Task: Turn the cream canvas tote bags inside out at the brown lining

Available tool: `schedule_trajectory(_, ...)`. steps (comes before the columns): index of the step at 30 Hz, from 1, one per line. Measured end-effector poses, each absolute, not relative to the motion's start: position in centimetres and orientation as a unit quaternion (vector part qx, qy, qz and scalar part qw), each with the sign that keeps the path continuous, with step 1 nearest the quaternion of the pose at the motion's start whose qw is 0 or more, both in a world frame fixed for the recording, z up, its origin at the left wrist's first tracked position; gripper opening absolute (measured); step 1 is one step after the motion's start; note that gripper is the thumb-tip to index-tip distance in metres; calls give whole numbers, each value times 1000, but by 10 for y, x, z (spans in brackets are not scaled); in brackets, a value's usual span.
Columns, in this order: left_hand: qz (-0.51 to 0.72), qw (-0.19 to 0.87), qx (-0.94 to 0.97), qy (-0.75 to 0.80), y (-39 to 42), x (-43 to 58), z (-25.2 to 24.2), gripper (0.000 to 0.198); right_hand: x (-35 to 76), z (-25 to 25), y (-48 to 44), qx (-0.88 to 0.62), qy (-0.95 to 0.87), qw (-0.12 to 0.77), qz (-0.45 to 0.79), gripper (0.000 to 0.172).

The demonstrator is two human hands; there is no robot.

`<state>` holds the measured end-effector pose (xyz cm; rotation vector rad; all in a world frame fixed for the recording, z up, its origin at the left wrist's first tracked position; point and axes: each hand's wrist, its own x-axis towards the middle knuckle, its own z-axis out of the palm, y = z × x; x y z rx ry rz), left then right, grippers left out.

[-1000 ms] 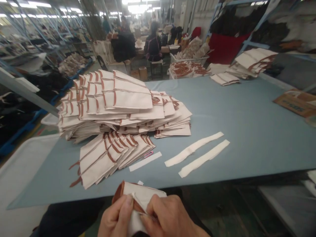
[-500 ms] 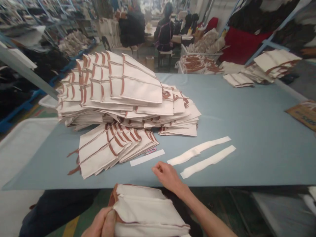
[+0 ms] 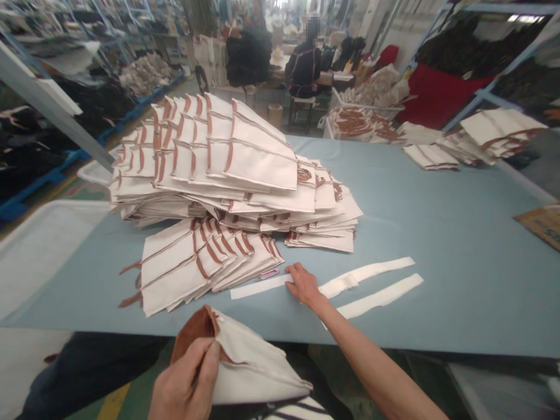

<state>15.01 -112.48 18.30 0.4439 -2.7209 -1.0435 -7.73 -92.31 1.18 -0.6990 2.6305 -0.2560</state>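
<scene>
Pinched in my left hand (image 3: 188, 379) is the edge of a cream fabric piece (image 3: 254, 367) with brown lining, held below the table's front edge. My right hand (image 3: 303, 284) rests over the right end of a white paper strip (image 3: 260, 287), its fingers apart. A small pink-handled tool (image 3: 269, 273) lies just left of those fingertips. Two cream fabric strips (image 3: 371, 270) (image 3: 380, 296) lie on the table to the right, partly behind my right wrist. Left of the paper strip, cream pieces with brown edging (image 3: 170, 265) are fanned out.
A tall heap of cream pieces (image 3: 262, 154) covers the back left of the blue-grey table (image 3: 446, 233). More folded pieces (image 3: 431, 156) lie at the back right, with cardboard (image 3: 540, 230) at the right edge. A person (image 3: 304, 64) sits in the background.
My right hand has moved forward onto the paper strip's end and its fingers have spread. The fabric in my left hand has tilted, showing more brown lining. The view has shifted slightly.
</scene>
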Motion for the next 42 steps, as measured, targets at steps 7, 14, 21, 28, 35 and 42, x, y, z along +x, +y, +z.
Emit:
schedule_trajectory(7, -345, 132, 177, -912, -1109, 122, 177, 21, -83, 12, -928, -263, 932, 224, -114, 33)
schedule_trajectory(14, -460, 79, 194, -863, -1092, 88, 192, 34, -78, 59, -908, -258, 913, 198, -248, 24)
schedule_trajectory(21, -456, 49, 143, -877, -1087, 64, 184, 32, -78, 169, -878, -246, 871, 96, -413, 8)
schedule_trajectory(28, -547, -24, 73, -834, -1075, 22, 221, 46, -66, 235, -864, -335, 863, 0, -378, 13)
schedule_trajectory(35, -578, -144, -65, -801, -1072, -19, 239, 37, -55, 252, -856, -435, 867, -37, -238, 18)
schedule_trajectory(42, -620, -185, -38, -761, -1064, -11, 243, 38, -49, 262, -860, -354, 827, 64, -432, 18)
